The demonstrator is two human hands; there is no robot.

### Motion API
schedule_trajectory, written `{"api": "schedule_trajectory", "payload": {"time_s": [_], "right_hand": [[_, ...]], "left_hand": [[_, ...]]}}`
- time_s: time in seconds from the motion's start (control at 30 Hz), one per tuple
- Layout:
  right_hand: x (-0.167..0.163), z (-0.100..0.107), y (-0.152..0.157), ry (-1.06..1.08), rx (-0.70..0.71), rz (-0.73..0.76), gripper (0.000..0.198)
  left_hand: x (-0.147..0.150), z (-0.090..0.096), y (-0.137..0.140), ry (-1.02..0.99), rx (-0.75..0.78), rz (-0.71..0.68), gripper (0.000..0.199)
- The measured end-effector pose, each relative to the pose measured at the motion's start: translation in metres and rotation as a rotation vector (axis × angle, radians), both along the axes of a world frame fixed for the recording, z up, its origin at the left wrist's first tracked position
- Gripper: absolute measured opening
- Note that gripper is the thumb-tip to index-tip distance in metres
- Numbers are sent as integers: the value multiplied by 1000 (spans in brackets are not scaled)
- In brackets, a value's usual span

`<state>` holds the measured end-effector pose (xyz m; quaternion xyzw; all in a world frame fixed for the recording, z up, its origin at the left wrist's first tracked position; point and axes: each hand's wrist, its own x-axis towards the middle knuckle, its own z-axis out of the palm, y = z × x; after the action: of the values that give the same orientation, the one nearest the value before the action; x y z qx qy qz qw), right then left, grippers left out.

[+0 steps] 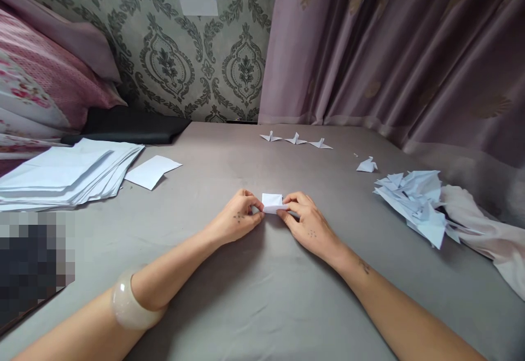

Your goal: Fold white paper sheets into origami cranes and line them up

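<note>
A small folded piece of white paper (272,202) lies on the grey sheet (254,295) at the centre. My left hand (237,220) pinches its left edge and my right hand (304,224) pinches its right edge, both resting on the surface. A pale bangle (128,303) sits on my left forearm. Three folded paper cranes (296,140) stand in a row farther back, with another crane (367,166) to their right.
A stack of white paper sheets (65,172) lies at the left, with a loose sheet (151,170) beside it. A pile of folded paper pieces (418,199) rests at the right on a pale cloth (488,238). Curtains (394,49) hang behind; pillows (45,76) at far left.
</note>
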<state>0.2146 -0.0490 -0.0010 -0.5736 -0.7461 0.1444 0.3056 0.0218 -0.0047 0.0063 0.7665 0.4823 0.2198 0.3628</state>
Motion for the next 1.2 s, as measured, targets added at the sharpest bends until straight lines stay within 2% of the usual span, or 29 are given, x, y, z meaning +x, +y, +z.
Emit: {"api": "schedule_trajectory", "payload": {"time_s": [0.1, 0.3, 0.53, 0.67, 0.77, 0.87, 0.93, 1.07, 1.2], "right_hand": [[-1, -1, 3, 28, -51, -70, 17], [-5, -2, 10, 17, -92, -165, 22], [-7, -4, 15, -20, -102, -217, 24], [-6, -6, 15, -49, -74, -213, 23], [-6, -5, 14, -71, -49, -188, 18], [-7, -3, 12, -98, -5, -112, 8], [-7, -1, 10, -118, 23, -28, 10], [-5, 3, 7, -163, 46, 129, 29], [0, 6, 3, -230, 53, 168, 32]], "left_hand": [[2, 0, 1, 3, -18, 61, 22], [10, 0, -3, 42, 45, 151, 20], [10, -9, -4, 55, 130, 139, 17], [8, -10, -7, 102, 206, 111, 6], [9, -8, -10, 200, 362, 29, 13], [10, -5, -13, 360, 537, -155, 23], [10, -3, -15, 440, 597, -247, 23], [11, -3, -21, 520, 636, -268, 24], [13, -4, -26, 560, 641, -246, 28]]}}
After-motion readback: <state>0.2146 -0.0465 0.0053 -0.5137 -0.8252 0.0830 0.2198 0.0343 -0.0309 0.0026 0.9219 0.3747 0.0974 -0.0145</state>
